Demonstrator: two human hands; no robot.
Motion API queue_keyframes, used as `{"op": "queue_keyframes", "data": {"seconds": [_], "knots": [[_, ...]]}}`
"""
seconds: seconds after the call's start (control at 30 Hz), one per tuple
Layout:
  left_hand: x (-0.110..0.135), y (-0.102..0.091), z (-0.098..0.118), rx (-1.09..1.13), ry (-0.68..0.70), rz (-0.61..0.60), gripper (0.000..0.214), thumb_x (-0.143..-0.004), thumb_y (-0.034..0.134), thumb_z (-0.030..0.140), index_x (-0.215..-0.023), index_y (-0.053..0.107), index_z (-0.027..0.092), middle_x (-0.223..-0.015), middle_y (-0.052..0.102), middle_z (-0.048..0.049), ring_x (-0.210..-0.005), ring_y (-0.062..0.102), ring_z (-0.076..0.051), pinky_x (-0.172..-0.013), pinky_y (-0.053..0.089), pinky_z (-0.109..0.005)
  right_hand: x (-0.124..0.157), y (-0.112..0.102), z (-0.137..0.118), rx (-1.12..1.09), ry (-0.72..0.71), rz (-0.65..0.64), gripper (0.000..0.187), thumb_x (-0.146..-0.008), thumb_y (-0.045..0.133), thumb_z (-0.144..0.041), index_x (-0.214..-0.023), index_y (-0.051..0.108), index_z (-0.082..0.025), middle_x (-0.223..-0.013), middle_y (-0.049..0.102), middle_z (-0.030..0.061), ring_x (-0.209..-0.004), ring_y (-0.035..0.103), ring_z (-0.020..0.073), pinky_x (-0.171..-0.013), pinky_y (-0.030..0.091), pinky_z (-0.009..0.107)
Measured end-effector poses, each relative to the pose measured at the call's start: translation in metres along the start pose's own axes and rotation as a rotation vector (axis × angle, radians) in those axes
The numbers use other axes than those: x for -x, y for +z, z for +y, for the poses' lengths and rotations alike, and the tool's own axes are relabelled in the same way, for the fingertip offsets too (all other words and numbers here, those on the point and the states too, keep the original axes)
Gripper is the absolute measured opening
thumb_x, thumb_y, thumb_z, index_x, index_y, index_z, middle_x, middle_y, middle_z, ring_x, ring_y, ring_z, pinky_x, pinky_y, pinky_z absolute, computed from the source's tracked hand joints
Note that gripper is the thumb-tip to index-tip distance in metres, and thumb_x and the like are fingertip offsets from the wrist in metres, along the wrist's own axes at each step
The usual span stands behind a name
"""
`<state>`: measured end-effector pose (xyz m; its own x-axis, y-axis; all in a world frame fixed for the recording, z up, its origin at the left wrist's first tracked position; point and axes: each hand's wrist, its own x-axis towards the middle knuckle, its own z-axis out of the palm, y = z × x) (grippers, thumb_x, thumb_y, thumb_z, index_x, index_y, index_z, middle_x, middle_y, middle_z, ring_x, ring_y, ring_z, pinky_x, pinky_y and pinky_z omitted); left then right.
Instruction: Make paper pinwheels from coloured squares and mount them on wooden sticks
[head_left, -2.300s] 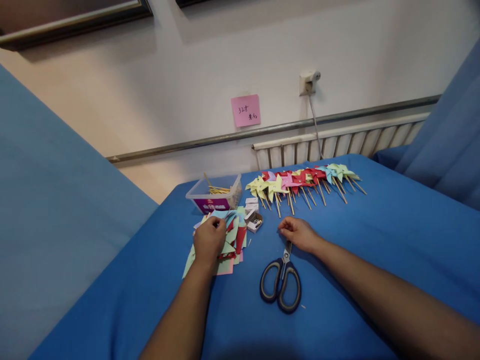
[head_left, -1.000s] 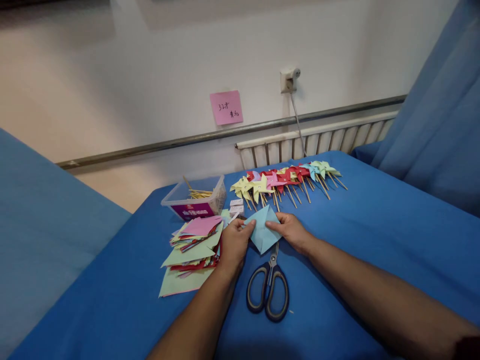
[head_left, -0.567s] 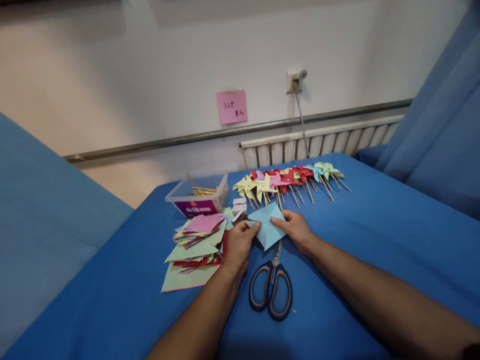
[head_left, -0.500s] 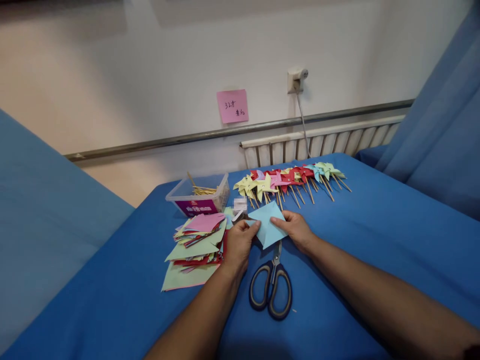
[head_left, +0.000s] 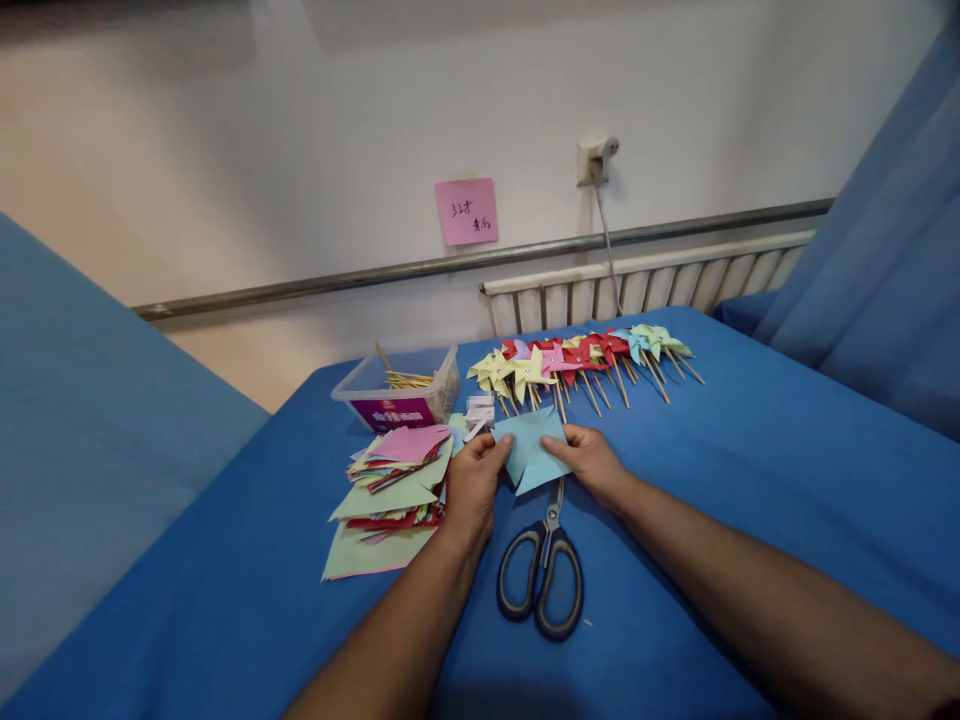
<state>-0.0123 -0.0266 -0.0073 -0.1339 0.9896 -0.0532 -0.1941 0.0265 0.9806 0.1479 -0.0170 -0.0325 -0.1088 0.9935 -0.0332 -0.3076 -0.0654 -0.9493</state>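
Note:
A square of light blue paper (head_left: pixel 534 462) with slits running in from its corners is held between both hands, above the table. My left hand (head_left: pixel 480 480) pinches its left side, thumb on top. On the right side, my right hand (head_left: pixel 592 460) grips it the same way, thumb towards the middle. Just below the paper lie dark-handled scissors (head_left: pixel 551 560), their blade tips hidden under it. Beside my left wrist is a stack of coloured paper sheets (head_left: pixel 397 480), green, pink, red and yellow. A small white box (head_left: pixel 480 410) stands behind my left hand.
A clear plastic tub (head_left: pixel 450 385) with thin wooden sticks (head_left: pixel 409 380) stands at the back left. Several finished paper pinwheels (head_left: pixel 577 358) on sticks lie along the back. Behind the blue-covered table (head_left: pixel 675 580) are a radiator (head_left: pixel 637 285) and a metal rail (head_left: pixel 375 275).
The blue paper has turned a little in my hands, and its left corner has opened out flat. My left thumb has shifted slightly left. The scissors and stack stay in place.

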Motion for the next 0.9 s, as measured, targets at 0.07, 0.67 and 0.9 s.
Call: {"op": "queue_keyframes", "data": {"seconds": [0.07, 0.67, 0.9], "knots": [[-0.0009, 0.0002, 0.0023, 0.081, -0.030, -0.017, 0.038, -0.057, 0.083, 0.039, -0.080, 0.068, 0.014, -0.070, 0.069, -0.0021, -0.059, 0.061, -0.014, -0.061, 0.049, -0.027, 0.0009, 0.0004, -0.0005, -0.002, 0.001, -0.008, 0.043, -0.058, 0.081, -0.050, -0.079, 0.072, -0.014, -0.069, 0.070, 0.0026, -0.057, 0.057, 0.0144, -0.056, 0.041, 0.027], [0.0035, 0.0043, 0.0081, -0.023, 0.113, 0.043, 0.028, -0.055, 0.082, 0.029, -0.073, 0.064, 0.016, -0.062, 0.061, 0.0033, -0.053, 0.050, -0.008, -0.052, 0.038, -0.020, 0.0057, 0.0013, -0.0027, -0.071, 0.071, -0.025, 0.047, -0.055, 0.085, -0.046, -0.087, 0.071, -0.015, -0.075, 0.073, 0.0055, -0.058, 0.062, 0.0170, -0.059, 0.048, 0.030], [0.0005, 0.0001, 0.0049, -0.087, 0.119, 0.038, 0.025, -0.063, 0.077, 0.035, -0.073, 0.065, 0.016, -0.059, 0.056, 0.0041, -0.054, 0.047, -0.008, -0.054, 0.036, -0.021, 0.0062, 0.0012, -0.0021, -0.077, 0.070, -0.023, 0.045, -0.055, 0.085, -0.045, -0.085, 0.071, -0.014, -0.073, 0.073, 0.0047, -0.056, 0.061, 0.0158, -0.057, 0.047, 0.029]]}}
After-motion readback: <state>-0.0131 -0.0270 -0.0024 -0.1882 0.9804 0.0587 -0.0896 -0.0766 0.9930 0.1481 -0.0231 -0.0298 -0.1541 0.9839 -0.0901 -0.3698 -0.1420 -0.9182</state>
